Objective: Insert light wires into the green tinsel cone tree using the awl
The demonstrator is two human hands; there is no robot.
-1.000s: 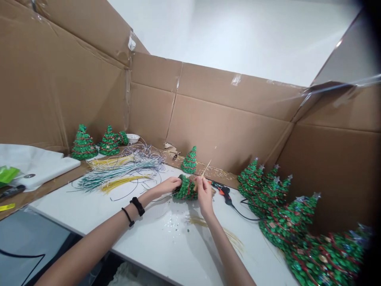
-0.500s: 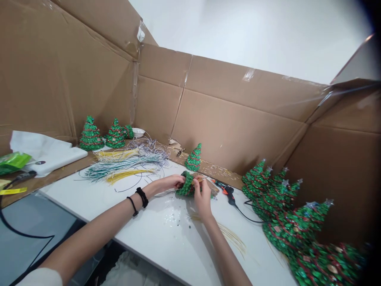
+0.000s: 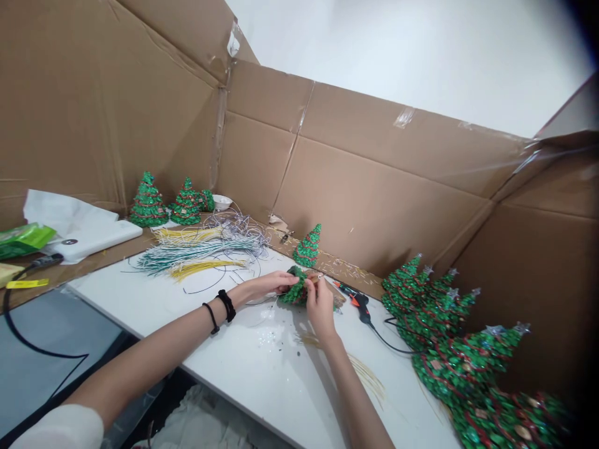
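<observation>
A small green beaded Christmas tree [image 3: 296, 292] with red trim lies on its side on the white table [image 3: 262, 368]. My left hand [image 3: 271, 284] grips its left side, fingers curled round it. My right hand [image 3: 320, 305] is closed on its right side, fingers pinched at the tree. A black and orange glue gun [image 3: 356, 304] lies just right of my hands. Another small green tree [image 3: 307, 247] stands upright behind them.
Bundles of yellow, green and silver wires [image 3: 201, 252] lie at the back left. Three small trees [image 3: 148, 202] stand by the cardboard wall [image 3: 374, 199]. Several larger green trees [image 3: 449, 349] lie stacked at the right. A white cloth [image 3: 84, 227] and black cable [image 3: 28, 346] are left.
The thin stick held up in my right hand a second ago is no longer visible; both hands have closed in on the lying tree. The view has shifted left.
</observation>
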